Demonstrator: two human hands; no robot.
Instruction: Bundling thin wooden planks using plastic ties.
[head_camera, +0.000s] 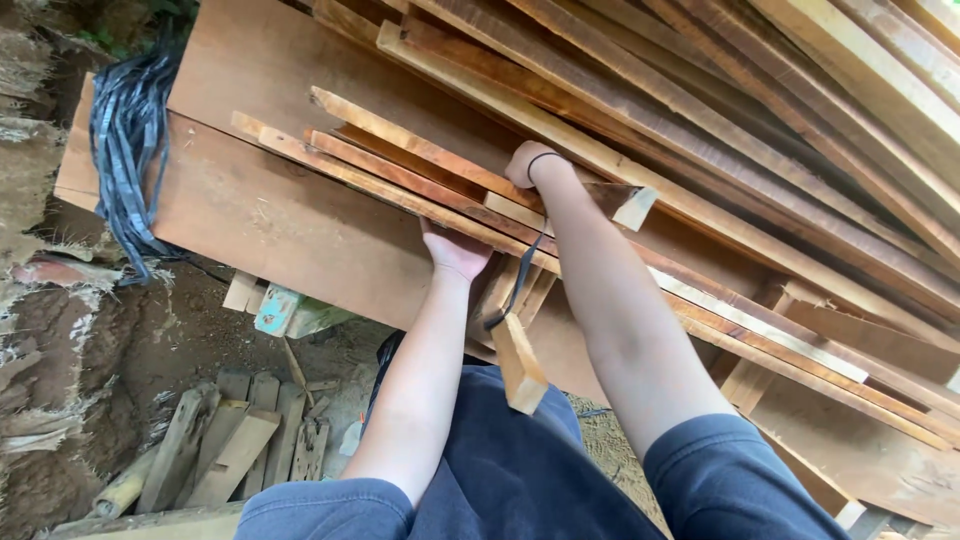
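Head view: nearest the camera are the dark blue sleeves and garment (500, 480) of the person, with both bare forearms reaching away toward a stack of timber. The left hand (455, 250) is pressed up under the lower edge of a bundle of thin reddish wood strips (400, 180); its fingers are hidden behind the strips, so the grip reads as closed on the bundle from below, though the finger positions cannot be confirmed. The right hand (527, 165) lies on top of the same strips, just beside their upper edge, with a thin black band at the wrist; its fingers curl out of sight over the wood, so whether this grip is closed or only resting cannot be told. A short light-coloured wood block (520, 365) hangs tilted between the two forearms, below the strips, and a dark cord (515, 290) runs down beside it. The strips lie diagonally across a broad flat board (290, 225). Long planks (750, 110) slant across the upper right. A bundle of dark blue strapping (125, 150) hangs over the board's left end. Weathered wood offcuts (235, 445) lie on the dirt ground (130, 340) at lower left.
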